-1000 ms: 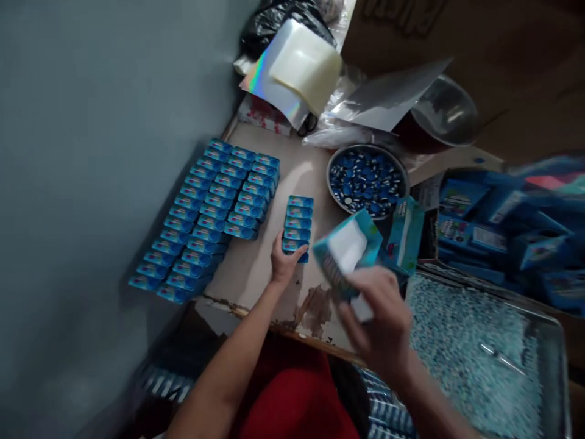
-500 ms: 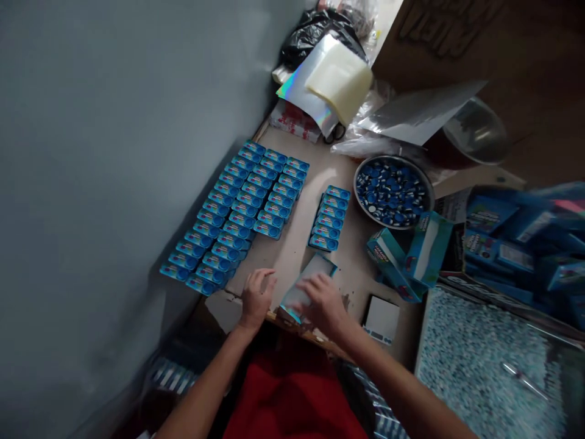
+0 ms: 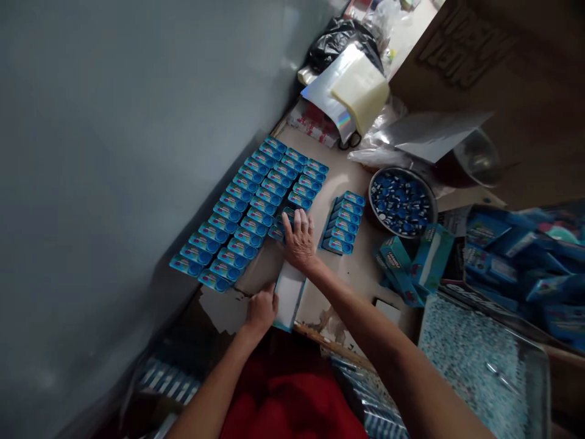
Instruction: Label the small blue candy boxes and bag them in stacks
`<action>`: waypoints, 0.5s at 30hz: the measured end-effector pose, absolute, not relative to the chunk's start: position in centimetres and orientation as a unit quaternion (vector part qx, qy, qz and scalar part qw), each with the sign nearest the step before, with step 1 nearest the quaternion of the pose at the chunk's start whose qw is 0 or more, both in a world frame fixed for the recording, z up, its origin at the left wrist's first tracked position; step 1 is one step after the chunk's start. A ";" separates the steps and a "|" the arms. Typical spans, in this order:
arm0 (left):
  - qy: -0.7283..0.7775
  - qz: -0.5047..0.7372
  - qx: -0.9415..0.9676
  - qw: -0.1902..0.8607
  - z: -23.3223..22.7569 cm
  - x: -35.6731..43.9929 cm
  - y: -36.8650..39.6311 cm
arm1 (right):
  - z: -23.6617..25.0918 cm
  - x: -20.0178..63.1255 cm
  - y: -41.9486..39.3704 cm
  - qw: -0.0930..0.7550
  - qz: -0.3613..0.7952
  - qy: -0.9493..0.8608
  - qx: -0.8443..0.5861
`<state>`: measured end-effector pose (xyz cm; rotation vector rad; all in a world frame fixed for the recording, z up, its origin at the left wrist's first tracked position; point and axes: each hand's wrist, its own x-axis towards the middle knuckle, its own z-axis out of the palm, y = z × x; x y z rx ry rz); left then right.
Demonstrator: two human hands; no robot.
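My left hand [image 3: 261, 311] grips the left edge of an open carton [image 3: 289, 296] with a white inside, lying at the near edge of the worn table [image 3: 356, 271]. My right hand [image 3: 299, 239] reaches forward, fingers spread, and rests on the near end of a large block of small blue packs [image 3: 250, 210] laid in three rows. A shorter row of the same blue packs [image 3: 342, 222] lies just to the right of that hand.
A metal bowl of blue caps [image 3: 401, 202] stands at the back right, with upright blue cartons [image 3: 414, 262] beside it. A tray of pale blue pellets [image 3: 479, 360] fills the right. Foil sheets [image 3: 347, 91] and a black bag [image 3: 340, 33] lie at the back. A grey wall [image 3: 114, 152] borders the left.
The carton that my right hand carried in has been set down at the table's near edge. My left hand now holds its edge, and my right hand has reached forward onto the blue packs.
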<state>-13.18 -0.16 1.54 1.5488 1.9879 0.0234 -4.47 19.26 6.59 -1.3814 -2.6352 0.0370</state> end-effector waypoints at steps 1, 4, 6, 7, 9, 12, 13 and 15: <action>0.761 0.014 0.573 0.304 1.6 -13.5 -0.2 | 6.9 -4.8 19.5 0.071 0.024 -0.877 -0.474; 0.776 0.040 0.553 0.301 1.6 -13.4 0.8 | 7.3 -6.1 21.3 0.030 0.044 -0.863 -0.503; 0.776 0.054 0.549 0.305 1.6 -13.1 1.7 | 7.3 -6.6 22.6 0.018 0.050 -0.852 -0.521; 0.774 0.061 0.550 0.308 1.6 -13.0 2.0 | 7.4 -6.7 23.1 0.018 0.057 -0.847 -0.528; 0.765 0.078 0.554 0.318 1.5 -13.0 2.2 | 8.1 -6.1 23.1 0.038 0.080 -0.842 -0.533; 0.752 0.110 0.560 0.332 1.2 -13.6 2.2 | 10.2 -3.6 21.2 0.124 0.107 -0.838 -0.520; 0.751 0.117 0.560 0.331 1.1 -13.8 2.2 | 11.0 -2.4 20.1 0.158 0.115 -0.836 -0.512; 0.754 0.120 0.560 0.323 1.0 -14.1 2.3 | 11.9 0.1 17.7 0.201 0.143 -0.840 -0.484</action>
